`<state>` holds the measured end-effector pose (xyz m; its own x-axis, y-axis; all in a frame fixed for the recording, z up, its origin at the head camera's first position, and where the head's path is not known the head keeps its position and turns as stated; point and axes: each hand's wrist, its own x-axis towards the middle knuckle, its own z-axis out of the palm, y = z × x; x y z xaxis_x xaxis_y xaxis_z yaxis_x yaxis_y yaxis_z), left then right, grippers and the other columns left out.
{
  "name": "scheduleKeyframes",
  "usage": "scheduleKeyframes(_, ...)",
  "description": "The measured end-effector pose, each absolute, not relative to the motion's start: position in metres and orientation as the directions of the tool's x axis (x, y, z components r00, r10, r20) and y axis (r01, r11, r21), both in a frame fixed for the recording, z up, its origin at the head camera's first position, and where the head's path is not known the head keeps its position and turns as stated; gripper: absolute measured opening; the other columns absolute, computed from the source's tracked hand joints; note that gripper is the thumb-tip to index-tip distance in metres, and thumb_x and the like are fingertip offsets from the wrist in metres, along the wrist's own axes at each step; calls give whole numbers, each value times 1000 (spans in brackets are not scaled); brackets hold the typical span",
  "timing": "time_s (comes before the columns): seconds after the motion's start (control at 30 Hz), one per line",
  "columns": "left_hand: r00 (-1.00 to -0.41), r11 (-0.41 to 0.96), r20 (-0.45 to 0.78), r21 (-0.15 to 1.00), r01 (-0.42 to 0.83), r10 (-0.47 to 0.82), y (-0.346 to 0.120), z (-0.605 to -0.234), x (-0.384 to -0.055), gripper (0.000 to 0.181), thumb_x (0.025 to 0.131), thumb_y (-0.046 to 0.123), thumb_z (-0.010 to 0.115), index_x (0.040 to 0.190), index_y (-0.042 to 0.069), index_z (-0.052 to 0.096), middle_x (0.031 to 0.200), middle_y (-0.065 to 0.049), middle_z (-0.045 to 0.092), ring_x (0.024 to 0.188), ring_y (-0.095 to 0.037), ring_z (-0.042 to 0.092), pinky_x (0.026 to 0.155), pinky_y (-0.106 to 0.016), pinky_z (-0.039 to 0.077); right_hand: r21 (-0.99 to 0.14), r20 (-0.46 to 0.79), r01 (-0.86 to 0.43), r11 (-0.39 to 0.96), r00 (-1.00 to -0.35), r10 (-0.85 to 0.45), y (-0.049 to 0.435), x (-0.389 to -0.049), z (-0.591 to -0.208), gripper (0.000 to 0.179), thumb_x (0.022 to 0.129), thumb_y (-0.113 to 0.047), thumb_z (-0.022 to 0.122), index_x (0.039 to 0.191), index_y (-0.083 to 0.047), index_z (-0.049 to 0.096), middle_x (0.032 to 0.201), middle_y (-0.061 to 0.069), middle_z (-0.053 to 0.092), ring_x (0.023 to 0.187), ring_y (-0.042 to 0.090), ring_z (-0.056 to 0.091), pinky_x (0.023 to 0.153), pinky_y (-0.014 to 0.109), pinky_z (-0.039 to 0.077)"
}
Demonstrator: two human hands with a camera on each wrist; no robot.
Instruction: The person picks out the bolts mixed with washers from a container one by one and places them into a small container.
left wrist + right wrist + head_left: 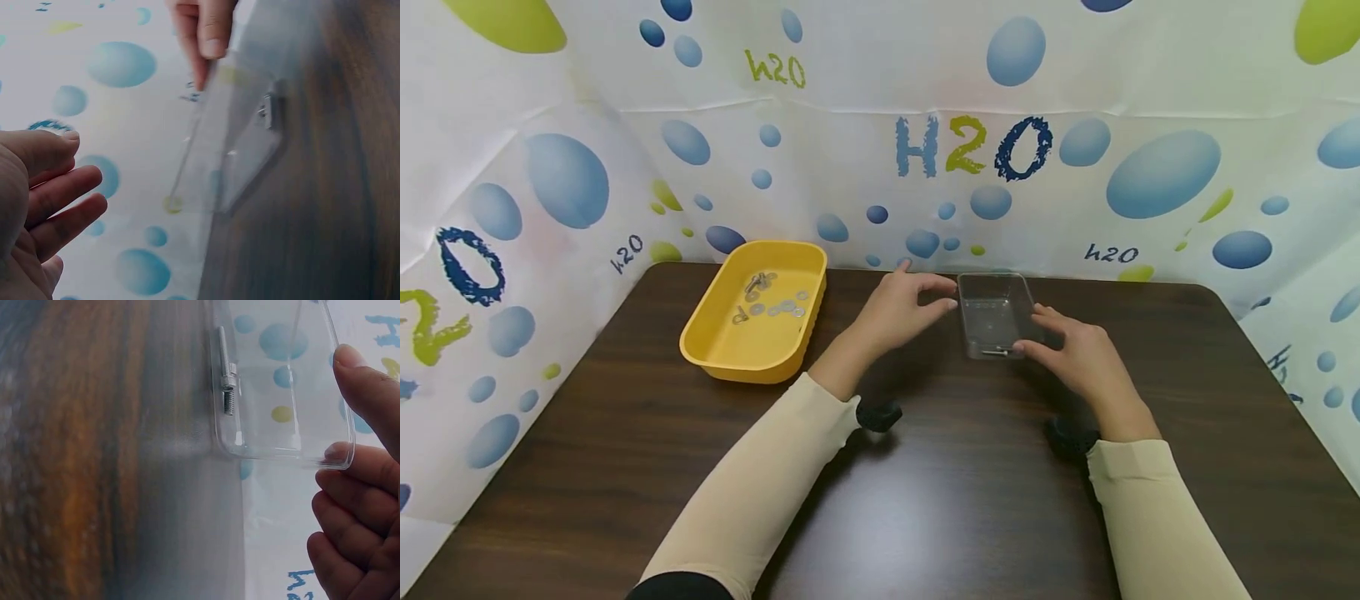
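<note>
Near the far edge of the dark table (955, 483), a clear plastic box (996, 308) is positioned between my two hands. My right hand (1078, 354) grasps the box at its right side: the thumb (372, 384) bears on the side wall near the rim, and the index fingertip meets the adjacent corner. My remaining right fingers (340, 519) are curled beside that corner, below the grip in the right wrist view. My left hand (898, 308) is released and holds nothing; its fingers (65, 194) are relaxed and slightly parted, located just beside the left wall of the box, with a gap visible in the left wrist view. Metal screws (227, 378) lie inside the box, along its near wall. Whether the base fully contacts the table, I cannot tell. To the left of my left hand, a yellow tray (752, 372) contains flat washers (786, 306) and further small metal hardware (760, 282).
</note>
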<state>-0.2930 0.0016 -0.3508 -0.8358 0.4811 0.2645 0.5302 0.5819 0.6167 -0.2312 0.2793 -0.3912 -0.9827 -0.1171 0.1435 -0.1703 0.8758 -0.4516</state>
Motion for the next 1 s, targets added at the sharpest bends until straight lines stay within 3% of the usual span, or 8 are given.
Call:
scheduleKeyframes(0.13, -845, 549, 315, 651, 524, 432, -22, -346, -284, 31, 94, 29, 68, 122, 15, 71, 119, 1, 72, 131, -19, 54, 124, -37, 12, -457, 123, -161, 875, -985, -117, 278, -230, -391, 81, 87, -61, 64, 143, -6, 50, 154, 12, 41, 137, 44, 40, 108, 63, 32)
scheduleKeyframes(0.4, -884, 560, 370, 683, 468, 287, -78, -341, -268, 30, 92, 30, 70, 120, 17, 72, 120, 0, 71, 147, -32, 30, 122, -46, 19, -451, 116, -156, 879, -987, -116, 278, -230, -392, 82, 86, -62, 63, 145, -7, 49, 155, 12, 39, 137, 44, 39, 107, 65, 32)
scheduleKeyframes(0.6, -913, 577, 353, 711, 403, 203, -119, -340, -260, 30, 93, 31, 69, 119, 16, 72, 118, -2, 72, 148, -34, 26, 121, -48, 18, -441, 131, -163, 882, -985, -116, 278, -230, -392, 82, 86, -63, 63, 144, -6, 49, 154, 14, 41, 135, 47, 41, 105, 66, 33)
scheduleKeyframes(0.8, -924, 605, 356, 709, 364, 138, -160, -341, -258, 33, 92, 33, 70, 120, 16, 72, 120, -4, 71, 146, -39, 28, 121, -52, 18, -439, 187, -191, 878, -975, -119, 271, -229, -386, 79, 86, -56, 68, 144, -6, 49, 153, 15, 41, 136, 45, 41, 105, 66, 34)
scheduleKeyframes(1.0, -935, 669, 341, 674, 313, 93, -193, -341, -256, 33, 92, 31, 70, 122, 15, 71, 120, -4, 71, 142, -31, 40, 120, -48, 23, -397, 352, -330, 856, -916, -190, 234, -229, -374, 69, 84, -36, 78, 140, -4, 54, 149, 14, 47, 134, 41, 46, 104, 62, 39)
